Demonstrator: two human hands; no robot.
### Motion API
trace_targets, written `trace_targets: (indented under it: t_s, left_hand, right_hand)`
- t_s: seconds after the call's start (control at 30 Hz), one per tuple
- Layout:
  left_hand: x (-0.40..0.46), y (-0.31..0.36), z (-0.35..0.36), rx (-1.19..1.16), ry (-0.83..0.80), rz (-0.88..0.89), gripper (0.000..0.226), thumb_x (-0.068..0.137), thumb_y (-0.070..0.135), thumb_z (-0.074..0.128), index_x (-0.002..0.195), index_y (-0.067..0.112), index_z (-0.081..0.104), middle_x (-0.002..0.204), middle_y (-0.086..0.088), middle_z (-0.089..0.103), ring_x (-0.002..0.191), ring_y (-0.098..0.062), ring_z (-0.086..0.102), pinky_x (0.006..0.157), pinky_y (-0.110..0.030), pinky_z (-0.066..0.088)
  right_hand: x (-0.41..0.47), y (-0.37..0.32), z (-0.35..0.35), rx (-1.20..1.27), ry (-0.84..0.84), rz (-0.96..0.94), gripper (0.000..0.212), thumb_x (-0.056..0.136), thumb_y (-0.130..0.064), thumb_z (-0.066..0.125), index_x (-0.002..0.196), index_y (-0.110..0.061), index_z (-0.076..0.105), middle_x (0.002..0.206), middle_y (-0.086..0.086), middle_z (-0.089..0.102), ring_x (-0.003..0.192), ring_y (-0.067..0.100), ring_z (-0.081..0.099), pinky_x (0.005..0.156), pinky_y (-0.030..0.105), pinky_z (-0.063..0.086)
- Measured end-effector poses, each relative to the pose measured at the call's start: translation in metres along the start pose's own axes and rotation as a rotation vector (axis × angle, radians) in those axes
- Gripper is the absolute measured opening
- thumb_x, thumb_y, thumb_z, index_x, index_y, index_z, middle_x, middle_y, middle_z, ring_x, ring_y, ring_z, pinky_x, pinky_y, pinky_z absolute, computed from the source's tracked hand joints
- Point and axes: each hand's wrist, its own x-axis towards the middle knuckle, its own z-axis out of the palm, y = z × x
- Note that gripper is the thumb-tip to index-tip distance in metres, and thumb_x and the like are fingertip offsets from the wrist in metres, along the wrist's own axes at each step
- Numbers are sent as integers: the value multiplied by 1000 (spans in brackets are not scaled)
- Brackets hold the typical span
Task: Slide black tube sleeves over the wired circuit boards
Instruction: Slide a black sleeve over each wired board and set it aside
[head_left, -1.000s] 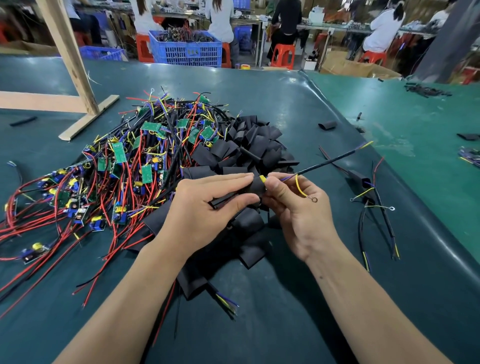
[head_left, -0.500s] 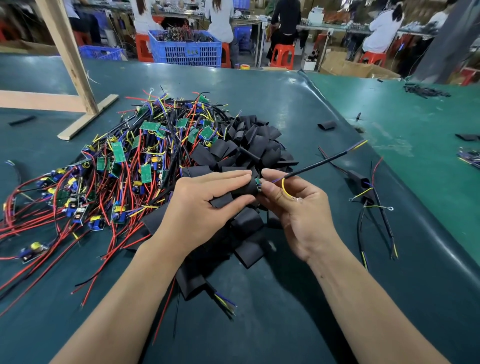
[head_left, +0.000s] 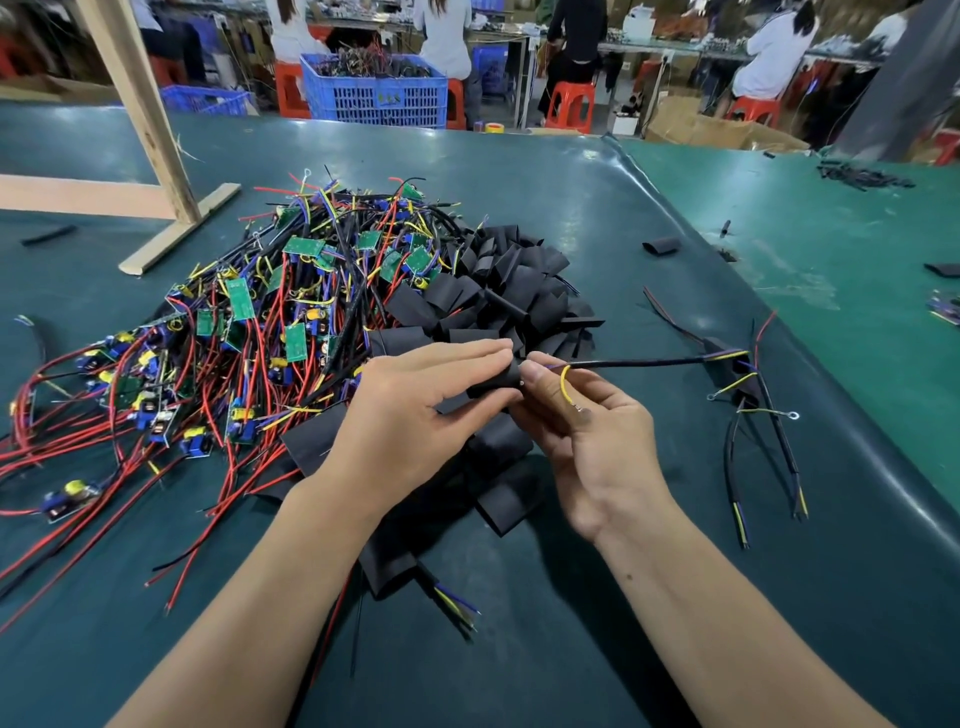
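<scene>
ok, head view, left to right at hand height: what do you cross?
Red-wired boards → left hand → black sleeve → right hand → black cable → finished sleeved units → light green mat.

head cam | worn, faces forward-down | close over hands; table (head_left: 597, 649) fills view

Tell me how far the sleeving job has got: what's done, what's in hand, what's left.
Done: apparently only a few sleeved boards lying off to the right with their cables.

In hand: the left hand holds a black sleeve while the right hand pinches the wires at its mouth, the black cable trailing right; the board inside is hidden.

Left: most of it, a big heap of bare boards and loose sleeves.
</scene>
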Motion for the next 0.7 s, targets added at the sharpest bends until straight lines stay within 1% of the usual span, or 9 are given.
trace_targets:
  t_s: [0.07, 0.13, 0.2, 0.27, 0.37, 0.43, 0.53, 0.63, 0.7]
  left_hand:
    - [0, 0, 0, 5, 4, -8, 31, 75, 7, 83, 103, -3, 74, 107, -12, 72, 97, -16, 71, 90, -25, 55]
    - [0, -2, 0, 7, -9, -29, 31, 76, 8, 82, 104, -2, 74, 107, -12, 72, 97, -16, 71, 90, -27, 56]
    - [0, -3, -3, 8, -46, -56, 34, 77, 11, 81, 107, 0, 73, 110, -10, 72, 100, -15, 70, 91, -29, 55]
    - [1, -5, -7, 13, -90, -84, 39, 78, 18, 81, 112, 2, 72, 111, -5, 72, 102, -10, 68, 93, -26, 53]
    - [3, -9, -14, 22, -86, -121, 33, 80, 24, 79, 108, 6, 74, 100, 4, 72, 91, -3, 67, 85, -22, 53]
    - [4, -10, -17, 11, -67, -138, 31, 79, 27, 79, 104, 8, 76, 95, 6, 72, 88, -1, 68, 80, -20, 53]
    - [4, -9, -17, 12, -52, -107, 31, 79, 25, 80, 102, 6, 76, 95, 2, 74, 87, -3, 69, 78, -22, 54]
    - [2, -8, -12, 58, -38, -30, 30, 79, 18, 80, 103, 0, 75, 98, -7, 75, 88, -13, 72, 78, -29, 57]
    - [1, -7, -9, 74, -32, 0, 31, 79, 16, 80, 103, -2, 75, 100, -11, 74, 88, -17, 72, 79, -32, 58]
  right_hand:
    - [-1, 0, 0, -5, 0, 31, 17, 78, -2, 73, 68, -14, 79, 78, 4, 74, 67, 14, 70, 63, 21, 56]
    - [-1, -1, 1, -50, -1, 32, 17, 80, -4, 73, 69, -16, 80, 75, 3, 73, 66, 14, 69, 60, 21, 56]
    - [-2, -2, 0, -110, 19, -10, 18, 81, -3, 74, 68, -14, 79, 72, 4, 72, 65, 15, 69, 58, 21, 55]
    - [-1, -3, 0, -125, 32, -55, 17, 82, 2, 73, 70, -11, 76, 69, 5, 71, 62, 16, 69, 57, 20, 55]
    - [1, -5, -1, -57, -12, -35, 15, 79, 9, 71, 76, -6, 72, 73, 11, 71, 68, 25, 72, 63, 22, 58]
    - [1, -7, -2, -42, -60, -15, 14, 75, 9, 72, 74, -5, 73, 77, 14, 71, 72, 31, 73, 68, 25, 59]
    - [1, -10, -3, -121, -66, -59, 17, 73, 6, 75, 69, -11, 76, 76, 13, 72, 72, 28, 73, 66, 22, 57]
    - [0, -8, -4, -159, -40, -114, 19, 76, 6, 75, 69, -11, 76, 74, 11, 73, 69, 25, 72, 65, 22, 56]
    - [0, -7, -5, -144, -31, -96, 19, 77, 7, 74, 69, -10, 75, 72, 11, 72, 66, 24, 71, 63, 23, 56]
